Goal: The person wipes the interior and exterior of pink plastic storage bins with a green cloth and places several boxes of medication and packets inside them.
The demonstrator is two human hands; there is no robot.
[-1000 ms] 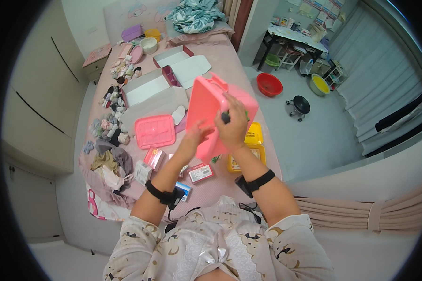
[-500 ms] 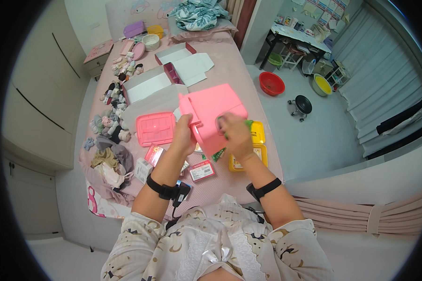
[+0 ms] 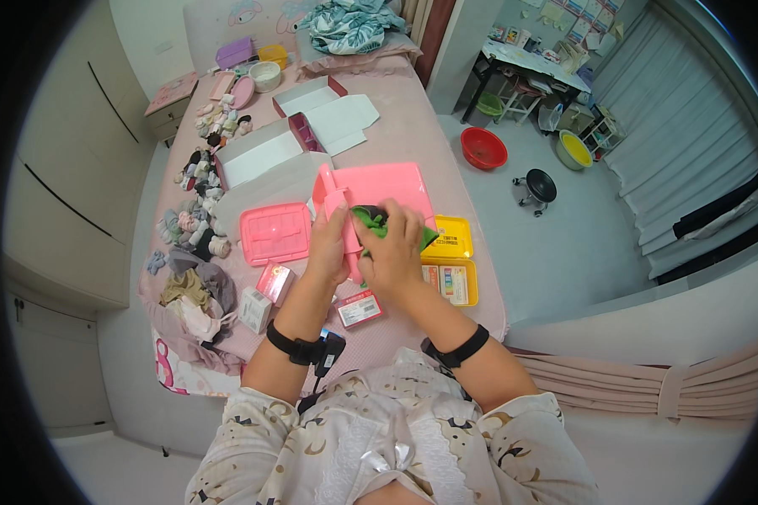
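A pink plastic box (image 3: 387, 178) is held up over the bed, tilted. My left hand (image 3: 328, 244) grips it by the rim on its left side. In my right hand (image 3: 393, 252) is a green and black cloth (image 3: 370, 217), pressed against the box near that rim. A pink lid (image 3: 275, 233) lies on the bed left of my left hand. Beyond my right hand stands an open yellow case (image 3: 473, 286) with small cartons in it. Below the hands lies a red and white carton (image 3: 360, 309).
More small cartons (image 3: 254, 309) lie near my left forearm. Clothes (image 3: 195, 295) and rolled socks (image 3: 198, 220) line the bed's left side. Open cardboard boxes (image 3: 265, 151) lie farther up. On the floor at right are a red basin (image 3: 483, 149) and a black stool (image 3: 537, 188).
The pink box has turned in my left hand. My right hand has moved left with the cloth, from the box's side to near its rim. More of the yellow case shows.
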